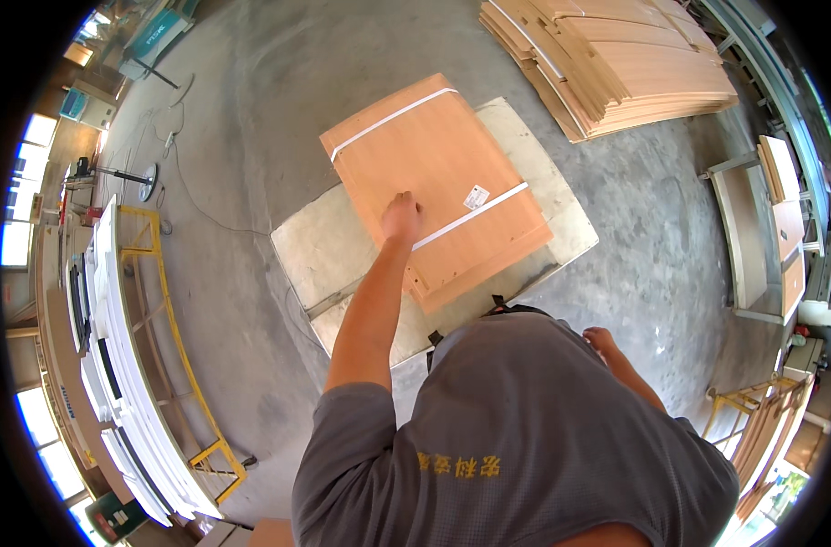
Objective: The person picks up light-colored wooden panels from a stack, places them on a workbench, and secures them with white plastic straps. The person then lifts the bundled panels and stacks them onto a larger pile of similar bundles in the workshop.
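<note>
A bundle of flat brown sheets (pixel 434 155), cardboard by its look, lies before me on a low pale slab (pixel 320 242). Two white straps cross it: a far strap (pixel 393 118) and a near strap (pixel 475 212). Between them sits a small white label (pixel 476 197). My left hand (pixel 403 219) rests on the bundle at the near strap's left part, with its fingers curled; whatever they grip, if anything, is hidden. By my right side hangs my right hand (pixel 600 340), away from the bundle. My body hides most of its fingers.
More flat brown sheets (pixel 652 82) are stacked at the far right. On the left stands a yellow metal rack (pixel 174 319) beside long white panels (pixel 147 392). A thin cable (pixel 192 196) runs across the concrete floor. A bench-like frame (pixel 743 237) stands at the right.
</note>
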The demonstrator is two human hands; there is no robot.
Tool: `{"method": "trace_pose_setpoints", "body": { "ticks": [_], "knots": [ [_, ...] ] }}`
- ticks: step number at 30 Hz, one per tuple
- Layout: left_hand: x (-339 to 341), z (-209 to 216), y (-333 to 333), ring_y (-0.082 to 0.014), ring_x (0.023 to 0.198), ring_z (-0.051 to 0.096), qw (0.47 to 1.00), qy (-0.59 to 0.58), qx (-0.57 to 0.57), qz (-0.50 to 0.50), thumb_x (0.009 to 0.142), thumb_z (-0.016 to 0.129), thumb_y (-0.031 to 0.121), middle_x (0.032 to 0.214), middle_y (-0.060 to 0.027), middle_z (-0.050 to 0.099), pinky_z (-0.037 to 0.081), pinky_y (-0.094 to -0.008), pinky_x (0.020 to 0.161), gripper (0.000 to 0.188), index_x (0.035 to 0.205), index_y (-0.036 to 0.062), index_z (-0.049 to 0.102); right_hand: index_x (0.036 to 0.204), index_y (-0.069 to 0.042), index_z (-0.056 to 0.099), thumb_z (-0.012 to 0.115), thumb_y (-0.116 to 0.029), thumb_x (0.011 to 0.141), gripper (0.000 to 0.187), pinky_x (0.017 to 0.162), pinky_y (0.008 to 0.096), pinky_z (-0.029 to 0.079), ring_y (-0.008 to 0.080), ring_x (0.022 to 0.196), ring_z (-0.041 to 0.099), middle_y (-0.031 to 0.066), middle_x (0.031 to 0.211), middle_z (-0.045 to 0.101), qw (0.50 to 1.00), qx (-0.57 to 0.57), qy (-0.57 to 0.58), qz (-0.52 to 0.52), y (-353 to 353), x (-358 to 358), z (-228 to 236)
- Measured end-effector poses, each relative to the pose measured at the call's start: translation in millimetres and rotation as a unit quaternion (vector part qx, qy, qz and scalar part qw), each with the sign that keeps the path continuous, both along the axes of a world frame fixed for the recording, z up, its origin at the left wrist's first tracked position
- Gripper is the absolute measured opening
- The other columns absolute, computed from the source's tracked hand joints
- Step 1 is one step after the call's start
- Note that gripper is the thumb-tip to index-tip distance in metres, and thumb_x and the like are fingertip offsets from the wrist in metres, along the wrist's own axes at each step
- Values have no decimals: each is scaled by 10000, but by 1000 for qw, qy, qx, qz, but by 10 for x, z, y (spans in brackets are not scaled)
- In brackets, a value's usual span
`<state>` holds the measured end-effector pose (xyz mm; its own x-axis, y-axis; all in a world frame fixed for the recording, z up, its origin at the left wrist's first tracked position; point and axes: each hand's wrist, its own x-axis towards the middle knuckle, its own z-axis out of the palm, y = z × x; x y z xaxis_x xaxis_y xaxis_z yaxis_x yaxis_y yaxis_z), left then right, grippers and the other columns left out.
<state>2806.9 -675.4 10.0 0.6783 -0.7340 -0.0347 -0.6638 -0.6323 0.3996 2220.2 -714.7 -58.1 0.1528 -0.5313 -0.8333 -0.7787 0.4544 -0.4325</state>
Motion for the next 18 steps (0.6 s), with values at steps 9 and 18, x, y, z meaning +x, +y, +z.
{"method": "trace_pose_setpoints", "body": {
  "ticks": [9, 18],
  "knots": [
    [1584, 199, 1539, -283, 695, 677, 929, 112, -178, 304, 916, 526, 240, 787, -108, 700, 530, -402, 632, 256, 875, 50, 693, 1028, -36, 647, 580, -174, 861, 227, 573, 319, 493, 188, 668, 621, 69, 857, 646, 998, -29, -42, 21, 61, -279, -177],
    [159, 12, 185, -306, 1003, 592, 993, 6, -92, -76, 805, 623, 173, 1015, -116, 653, 492, -392, 869, 180, 948, 120, 718, 1061, -36, 646, 584, -197, 879, 251, 598, 310, 487, 169, 713, 619, 62, 870, 649, 998, 33, -16, -41, -103, 117, 61]
  ]
}}
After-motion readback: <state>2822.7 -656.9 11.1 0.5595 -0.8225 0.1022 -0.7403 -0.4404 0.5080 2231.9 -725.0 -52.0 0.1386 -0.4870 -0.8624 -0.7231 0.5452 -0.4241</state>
